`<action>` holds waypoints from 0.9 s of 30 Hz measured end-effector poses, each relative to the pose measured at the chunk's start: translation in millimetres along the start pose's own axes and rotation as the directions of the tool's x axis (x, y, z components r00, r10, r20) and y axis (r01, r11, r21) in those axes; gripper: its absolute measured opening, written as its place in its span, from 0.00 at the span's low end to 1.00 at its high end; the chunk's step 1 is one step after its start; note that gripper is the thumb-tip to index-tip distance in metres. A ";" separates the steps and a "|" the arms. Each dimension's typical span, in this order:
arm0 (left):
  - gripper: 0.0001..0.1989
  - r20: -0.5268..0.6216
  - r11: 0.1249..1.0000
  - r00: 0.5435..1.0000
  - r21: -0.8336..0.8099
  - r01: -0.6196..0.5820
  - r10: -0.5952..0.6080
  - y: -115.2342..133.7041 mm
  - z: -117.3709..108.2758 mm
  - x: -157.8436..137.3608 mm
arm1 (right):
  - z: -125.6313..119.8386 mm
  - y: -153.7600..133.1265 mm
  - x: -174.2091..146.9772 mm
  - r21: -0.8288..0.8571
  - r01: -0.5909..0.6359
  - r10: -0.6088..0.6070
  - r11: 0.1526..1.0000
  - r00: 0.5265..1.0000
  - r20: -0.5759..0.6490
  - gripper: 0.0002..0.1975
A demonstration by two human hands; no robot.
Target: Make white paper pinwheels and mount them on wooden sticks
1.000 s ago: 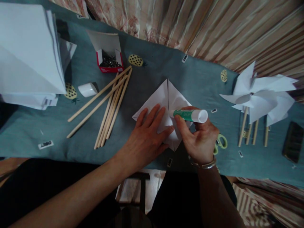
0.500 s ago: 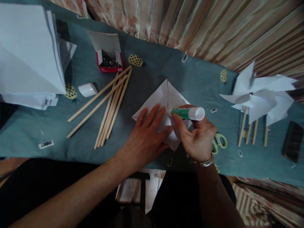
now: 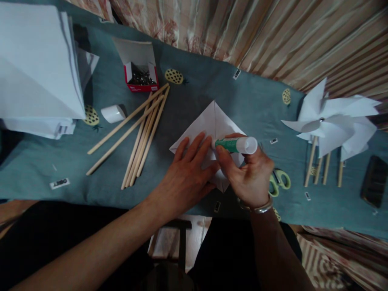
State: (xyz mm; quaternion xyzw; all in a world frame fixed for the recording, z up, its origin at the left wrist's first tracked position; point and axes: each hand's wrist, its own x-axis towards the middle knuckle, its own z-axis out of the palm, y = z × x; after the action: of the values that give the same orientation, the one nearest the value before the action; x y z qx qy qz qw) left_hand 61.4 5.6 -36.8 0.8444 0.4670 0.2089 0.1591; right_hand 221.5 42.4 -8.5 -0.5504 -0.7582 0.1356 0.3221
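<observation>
A square sheet of white paper (image 3: pixel 201 125) lies cornerwise in front of me, with dark lines running from its corners toward the middle. My left hand (image 3: pixel 190 167) rests flat on its left half, fingers spread. Wrapped round a green and white glue stick (image 3: pixel 232 144) is my right hand (image 3: pixel 250 171), a silver bangle at its wrist. The glue stick is tilted, its tip at the middle of the paper, close to my left fingertips. My right hand hides the paper's right corner. Just beyond that hand lie green-handled scissors (image 3: pixel 280 182), partly covered.
Wooden sticks (image 3: pixel 145 137) lie to the left, near a white cap (image 3: pixel 113 114) and an open red box (image 3: pixel 142 76) of metal fasteners. A paper stack (image 3: pixel 36 64) fills the far left. Paper pinwheels (image 3: pixel 329 121) on sticks and a dark phone (image 3: pixel 374 182) lie at right.
My right hand has shifted slightly left with the glue stick, bringing its tip nearer my left fingers. My left hand stays on the paper.
</observation>
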 end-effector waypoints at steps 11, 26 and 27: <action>0.25 0.048 0.999 0.999 -0.027 0.021 -0.019 0.9 -5.9 1.7 | -7.3 6.2 -6.3 -0.070 -0.037 0.035 0.997 0.999 -0.030 0.10; 0.22 -0.174 0.990 0.984 0.123 0.069 -0.047 -27.1 -54.0 0.4 | -17.3 31.7 -3.5 0.885 -0.408 0.525 0.225 0.816 0.242 0.05; 0.21 -0.245 0.981 0.965 0.145 0.128 -0.090 -38.4 -63.7 -2.0 | -15.8 32.2 -4.4 0.885 -0.413 0.509 0.214 0.821 0.261 0.07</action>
State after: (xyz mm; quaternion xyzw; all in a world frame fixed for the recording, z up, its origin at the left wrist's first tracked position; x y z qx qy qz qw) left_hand 0.7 28.3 -0.1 0.7962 0.5438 0.2613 0.0455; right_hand 256.4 47.5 -16.1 -0.4807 -0.3377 0.5962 0.5472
